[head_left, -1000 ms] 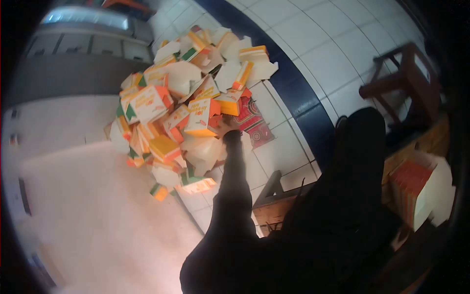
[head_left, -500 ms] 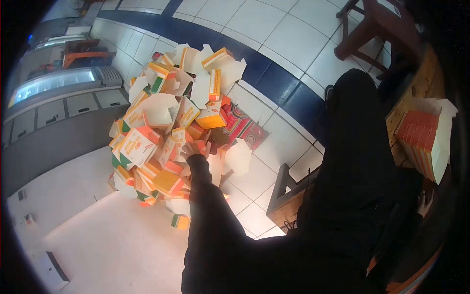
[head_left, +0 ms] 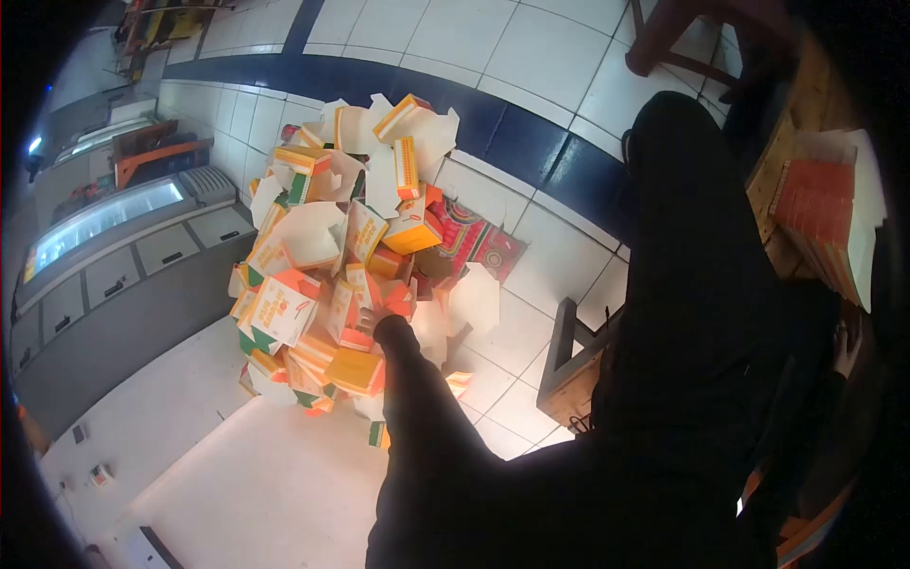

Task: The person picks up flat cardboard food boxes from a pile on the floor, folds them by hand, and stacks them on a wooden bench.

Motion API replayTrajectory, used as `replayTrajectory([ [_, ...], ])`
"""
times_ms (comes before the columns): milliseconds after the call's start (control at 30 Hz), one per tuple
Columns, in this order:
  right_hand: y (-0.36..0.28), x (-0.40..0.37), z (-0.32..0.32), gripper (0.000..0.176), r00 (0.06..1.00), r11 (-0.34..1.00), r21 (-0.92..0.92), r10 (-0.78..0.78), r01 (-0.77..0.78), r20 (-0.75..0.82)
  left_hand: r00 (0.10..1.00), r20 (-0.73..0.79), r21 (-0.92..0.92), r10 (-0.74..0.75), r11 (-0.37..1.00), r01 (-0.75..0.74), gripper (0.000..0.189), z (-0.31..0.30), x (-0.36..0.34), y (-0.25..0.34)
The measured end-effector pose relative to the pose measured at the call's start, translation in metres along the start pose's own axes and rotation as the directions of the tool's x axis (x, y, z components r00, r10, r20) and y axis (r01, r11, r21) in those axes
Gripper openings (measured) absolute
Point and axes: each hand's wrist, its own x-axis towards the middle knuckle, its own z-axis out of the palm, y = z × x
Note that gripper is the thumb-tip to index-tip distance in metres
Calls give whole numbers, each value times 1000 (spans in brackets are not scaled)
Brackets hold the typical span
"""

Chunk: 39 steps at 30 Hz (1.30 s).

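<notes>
My left hand (head_left: 373, 324) reaches into a large heap of folded paper food boxes (head_left: 284, 308), printed white, orange and green. Its fingers look apart and rest against a white and orange box (head_left: 343, 308); the sleeve hides part of the hand. Many boxes in the heap have their flaps up. At the right edge, my right hand (head_left: 846, 351) lies in shadow beside my dark-clothed leg, its fingers stretched out. Just above it is a nested stack of red-orange boxes (head_left: 820, 213) with pale insides.
A wooden bench (head_left: 770, 171) runs along the right, and a dark red plastic stool (head_left: 678, 38) stands at the top right. Under the heap shows a patterned red mat (head_left: 483, 247). A small wooden stand (head_left: 572, 384) is near my knee. Grey cabinets (head_left: 123, 275) line the left.
My view has turned slightly. My left hand has moved a little across the heap toward me, and the boxes around it have shifted slightly.
</notes>
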Motion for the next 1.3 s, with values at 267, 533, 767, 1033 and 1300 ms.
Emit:
replayTrajectory([
  [267, -28, -22, 13, 49, 923, 974, 136, -119, 180, -366, 847, -493, -554, 197, 680, -480, 35, -165, -53, -43],
  [533, -233, -135, 92, 32, 863, 867, 153, -423, 474, -277, 794, -582, -812, 176, -161, -560, 37, -373, -164, 3],
  [767, -372, -164, 104, 68, 744, 842, 520, -440, 146, 503, 261, -894, -436, 363, -572, -695, 29, -514, -255, 39],
  [1033, -316, -131, 20, 55, 794, 619, 741, -299, -260, 529, -94, -994, -33, 58, -968, -247, 50, -608, -334, 131],
  [1300, -262, -53, -18, 79, 875, 419, 875, -296, -242, 383, -199, -980, 95, -31, -943, -320, 51, -727, -419, 200],
])
